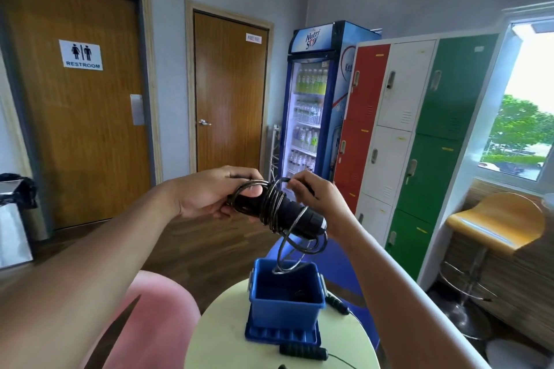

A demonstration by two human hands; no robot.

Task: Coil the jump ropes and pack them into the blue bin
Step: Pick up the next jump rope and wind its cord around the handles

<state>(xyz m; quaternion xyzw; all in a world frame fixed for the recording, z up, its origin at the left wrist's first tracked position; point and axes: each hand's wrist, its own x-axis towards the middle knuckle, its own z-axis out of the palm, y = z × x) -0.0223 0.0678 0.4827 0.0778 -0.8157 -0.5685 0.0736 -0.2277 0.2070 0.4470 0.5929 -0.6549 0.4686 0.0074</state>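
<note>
Left hand [209, 195] clasping rope handles [287, 213], right hand [311, 192] pinching cord [281, 183], blue bin [284, 308] holding dark rope.

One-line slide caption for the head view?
Left hand grips black handles while right hand winds cable around them, above the open blue bin on a round table.

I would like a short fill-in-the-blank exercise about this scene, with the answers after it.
1. The left hand grips the black ____ of the jump rope.
2. The right hand pinches the rope's ____.
3. The blue bin stands on a ____ table.
4. The bin rests on its blue ____.

Answers: handles; cord; round; lid
</note>
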